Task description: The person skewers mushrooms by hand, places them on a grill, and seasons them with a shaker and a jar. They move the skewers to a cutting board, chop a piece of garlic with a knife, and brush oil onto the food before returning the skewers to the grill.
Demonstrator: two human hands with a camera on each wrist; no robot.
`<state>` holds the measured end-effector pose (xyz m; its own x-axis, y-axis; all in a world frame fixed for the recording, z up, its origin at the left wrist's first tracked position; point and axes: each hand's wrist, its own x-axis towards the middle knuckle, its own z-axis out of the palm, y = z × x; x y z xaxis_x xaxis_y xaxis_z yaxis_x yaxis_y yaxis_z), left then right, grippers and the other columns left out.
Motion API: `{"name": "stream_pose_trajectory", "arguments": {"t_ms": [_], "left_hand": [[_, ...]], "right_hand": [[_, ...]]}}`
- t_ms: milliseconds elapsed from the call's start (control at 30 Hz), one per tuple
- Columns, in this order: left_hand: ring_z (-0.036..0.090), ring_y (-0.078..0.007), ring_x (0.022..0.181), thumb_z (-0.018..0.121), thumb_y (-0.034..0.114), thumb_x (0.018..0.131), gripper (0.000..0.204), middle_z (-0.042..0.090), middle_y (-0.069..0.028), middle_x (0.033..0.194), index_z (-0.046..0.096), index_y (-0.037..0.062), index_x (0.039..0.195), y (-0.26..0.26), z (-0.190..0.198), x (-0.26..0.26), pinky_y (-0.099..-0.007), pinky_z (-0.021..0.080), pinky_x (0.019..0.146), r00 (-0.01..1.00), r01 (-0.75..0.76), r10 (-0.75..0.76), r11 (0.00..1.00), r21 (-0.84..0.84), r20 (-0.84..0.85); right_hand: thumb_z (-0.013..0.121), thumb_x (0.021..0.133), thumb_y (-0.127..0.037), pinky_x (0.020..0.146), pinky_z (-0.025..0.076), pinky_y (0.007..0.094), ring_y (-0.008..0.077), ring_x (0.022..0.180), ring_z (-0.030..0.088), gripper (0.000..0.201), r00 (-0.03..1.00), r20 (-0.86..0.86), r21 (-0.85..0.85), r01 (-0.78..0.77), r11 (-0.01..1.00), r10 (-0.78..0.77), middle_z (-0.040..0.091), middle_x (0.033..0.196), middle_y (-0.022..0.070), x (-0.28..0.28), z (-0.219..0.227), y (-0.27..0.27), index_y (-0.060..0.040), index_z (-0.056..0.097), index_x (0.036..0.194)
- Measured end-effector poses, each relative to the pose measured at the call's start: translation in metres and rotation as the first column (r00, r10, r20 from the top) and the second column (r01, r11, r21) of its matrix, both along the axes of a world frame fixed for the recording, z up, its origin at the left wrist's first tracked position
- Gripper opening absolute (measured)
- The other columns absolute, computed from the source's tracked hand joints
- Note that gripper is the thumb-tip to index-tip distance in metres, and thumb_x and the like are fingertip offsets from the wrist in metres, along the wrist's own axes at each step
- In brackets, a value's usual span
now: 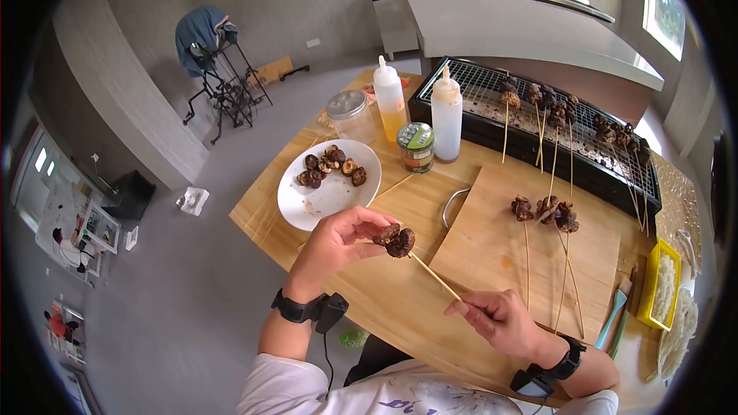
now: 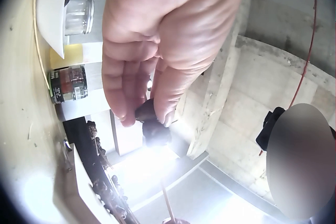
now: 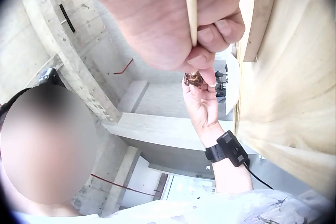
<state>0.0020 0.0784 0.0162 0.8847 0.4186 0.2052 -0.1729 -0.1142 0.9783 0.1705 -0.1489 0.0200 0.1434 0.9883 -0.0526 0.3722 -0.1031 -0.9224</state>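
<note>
My left hand [image 1: 337, 244] pinches dark brown mushrooms [image 1: 400, 243] at the upper end of a wooden skewer [image 1: 435, 277]. In the left wrist view thumb and fingertips meet at the dark mushroom [image 2: 156, 132]. Lower down, my right hand [image 1: 503, 324] grips the skewer's stick, whose blunt end [image 3: 191, 16] sticks out of the fist in the right wrist view. The skewer slants over the near side of the table, between both hands. Beyond my left hand, a white plate [image 1: 307, 213] carries several loose mushrooms [image 1: 335, 157].
Filled skewers [image 1: 567, 219] lie on a wooden board [image 1: 483, 250]. Behind it stands a long black grill [image 1: 492, 135] with several more. Two squeeze bottles [image 1: 447, 123], a small green-lidded jar [image 1: 417, 147] and a clear jar [image 1: 350, 115] stand at the back. A yellow basket [image 1: 648, 296] sits right.
</note>
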Motion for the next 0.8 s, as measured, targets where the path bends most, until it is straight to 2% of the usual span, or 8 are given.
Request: {"name": "stream_pose_trajectory", "arguments": {"t_ms": [300, 400, 467, 500, 600, 667, 700, 800], "left_hand": [[0.058, -0.0136, 0.094, 0.064, 0.003, 0.080, 0.026, 0.060, -0.0075, 0.107, 0.054, 0.0014, 0.104, -0.001, -0.007, 0.001, -0.0272, 0.046, 0.084, 0.997, -0.068, 0.069, 0.997, 0.034, -0.018], [0.058, -0.0125, 0.091, 0.064, 0.004, 0.080, 0.027, 0.060, -0.0061, 0.106, 0.054, 0.0022, 0.105, -0.006, -0.002, 0.000, -0.0271, 0.047, 0.080, 0.993, -0.116, 0.115, 0.982, 0.150, 0.021], [0.059, -0.0154, 0.089, 0.065, 0.005, 0.079, 0.032, 0.061, -0.0084, 0.102, 0.052, 0.0022, 0.109, -0.006, 0.010, -0.004, -0.0296, 0.048, 0.079, 0.950, -0.291, 0.310, 0.909, 0.298, -0.017], [0.059, -0.0154, 0.089, 0.065, 0.005, 0.079, 0.032, 0.061, -0.0084, 0.102, 0.052, 0.0022, 0.109, 0.005, 0.011, -0.007, -0.0296, 0.048, 0.079, 0.949, -0.297, 0.316, 0.908, 0.296, -0.016], [0.059, -0.0157, 0.083, 0.061, 0.006, 0.080, 0.031, 0.063, -0.0076, 0.096, 0.052, 0.0042, 0.109, 0.058, 0.009, -0.020, -0.0287, 0.047, 0.075, 0.762, -0.417, 0.637, 0.619, 0.665, -0.116], [0.059, -0.0176, 0.082, 0.062, 0.005, 0.077, 0.033, 0.062, -0.0094, 0.098, 0.053, 0.0062, 0.109, 0.093, 0.002, -0.031, -0.0289, 0.046, 0.074, 0.673, -0.312, 0.715, 0.504, 0.805, -0.187], [0.059, -0.0176, 0.082, 0.062, 0.005, 0.077, 0.033, 0.062, -0.0094, 0.098, 0.053, 0.0062, 0.109, 0.107, -0.002, -0.036, -0.0289, 0.046, 0.074, 0.673, -0.313, 0.716, 0.502, 0.806, -0.185], [0.059, -0.0190, 0.083, 0.063, 0.005, 0.076, 0.035, 0.061, -0.0107, 0.098, 0.053, 0.0071, 0.109, 0.121, -0.005, -0.041, -0.0297, 0.046, 0.073, 0.647, -0.107, 0.699, 0.479, 0.872, -0.305]], "right_hand": [[0.051, 0.090, -0.014, 0.044, 0.034, 0.0271, 0.0135, 0.045, 0.037, 0.016, 0.999, -0.043, -0.011, -0.013, 1.000, 0.012, 0.046, 0.054, 0.0083, 0.000, -0.003, 0.001, -0.0067, 0.065, 0.092], [0.051, 0.091, -0.015, 0.045, 0.034, 0.0267, 0.0128, 0.045, 0.036, 0.016, 0.998, -0.069, -0.028, -0.012, 1.000, 0.010, 0.044, 0.053, 0.0073, 0.000, -0.004, 0.002, -0.0065, 0.065, 0.092], [0.051, 0.091, -0.014, 0.045, 0.034, 0.0262, 0.0110, 0.046, 0.036, 0.017, 0.995, -0.096, -0.043, -0.002, 0.999, -0.003, 0.041, 0.052, 0.0049, 0.000, -0.005, 0.002, -0.0055, 0.065, 0.093], [0.051, 0.091, -0.014, 0.045, 0.034, 0.0262, 0.0110, 0.046, 0.036, 0.017, 0.995, -0.095, -0.044, -0.008, 0.999, 0.003, 0.041, 0.052, 0.0049, 0.000, -0.005, 0.002, -0.0055, 0.065, 0.093], [0.050, 0.091, -0.014, 0.045, 0.034, 0.0254, 0.0094, 0.046, 0.035, 0.018, 0.989, -0.149, -0.087, 0.005, 0.996, -0.018, 0.040, 0.051, 0.0027, -0.001, -0.006, 0.002, -0.0043, 0.065, 0.092], [0.050, 0.091, -0.014, 0.045, 0.034, 0.0250, 0.0087, 0.046, 0.035, 0.018, 0.982, -0.185, -0.103, 0.018, 0.994, -0.037, 0.040, 0.051, 0.0016, -0.001, -0.008, 0.003, -0.0038, 0.065, 0.092], [0.050, 0.091, -0.014, 0.045, 0.034, 0.0250, 0.0087, 0.046, 0.035, 0.018, 0.982, -0.185, -0.101, 0.017, 0.995, -0.036, 0.040, 0.051, 0.0016, -0.002, -0.007, 0.003, -0.0038, 0.065, 0.092], [0.050, 0.091, -0.014, 0.044, 0.032, 0.0242, 0.0074, 0.046, 0.033, 0.019, 0.981, -0.191, -0.119, 0.024, 0.993, -0.047, 0.038, 0.051, 0.0006, -0.001, -0.005, 0.003, -0.0040, 0.065, 0.092]]}}
